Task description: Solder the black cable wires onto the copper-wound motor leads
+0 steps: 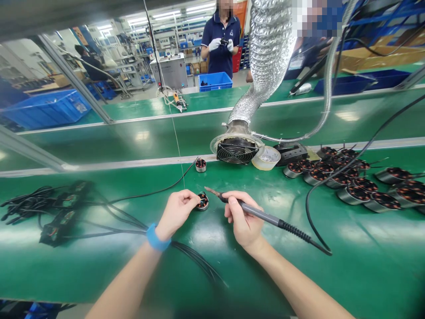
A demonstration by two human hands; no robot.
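Observation:
In my right hand (pixel 244 217) is a soldering iron (pixel 262 215), its tip pointing left, just above and right of a small round motor part (pixel 202 202) with copper windings. The tip looks apart from it. My left hand (pixel 179 210), with a blue band on the wrist, is closed in a pinch at the left edge of that part. A thin solder wire (pixel 177 137) runs down from above to these fingers; its end is hidden. Another small motor part (pixel 201 165) stands farther back, near a black cable's end.
Several wound motor parts (pixel 353 194) crowd the right side. A fume fan (pixel 235 153) on a foil duct (pixel 265 53) hangs behind, beside a round tub (pixel 266 158). Black cables (pixel 29 201) lie left. The iron's cord (pixel 308 199) loops right. A gloved person (pixel 222 44) stands beyond.

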